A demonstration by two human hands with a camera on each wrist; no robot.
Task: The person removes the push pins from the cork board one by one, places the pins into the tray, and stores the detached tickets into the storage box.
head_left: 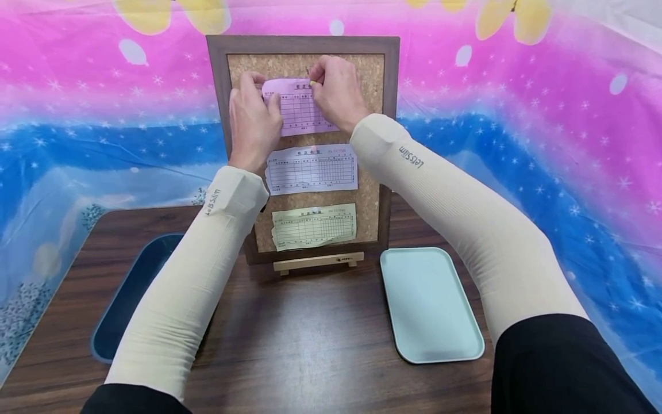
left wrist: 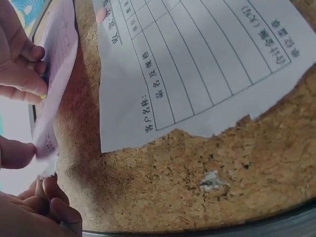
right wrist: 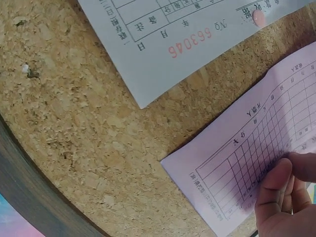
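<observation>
A pink receipt slip point(head_left: 297, 112) lies against the upper part of a framed cork board point(head_left: 368, 213). My left hand point(head_left: 254, 123) pinches the slip's left edge, thumb in front and fingers behind, as the left wrist view shows. At the slip's top middle, my right hand point(head_left: 338, 92) pinches a small yellow pushpin point(left wrist: 43, 96), mostly hidden by the fingertips. Below it hangs a white receipt slip point(head_left: 312, 178) with a pink pin point(right wrist: 258, 18) at its top. Lower still is a pale yellow receipt slip point(head_left: 314, 229), also pinned at its top.
The board leans on a small wooden easel point(head_left: 318, 262) on the brown table point(head_left: 305, 328). To the right lies a pale green tray point(head_left: 434, 305). A dark blue tray point(head_left: 131, 287) sits on the left, partly behind my left sleeve. A colourful cloth point(head_left: 517, 98) hangs behind.
</observation>
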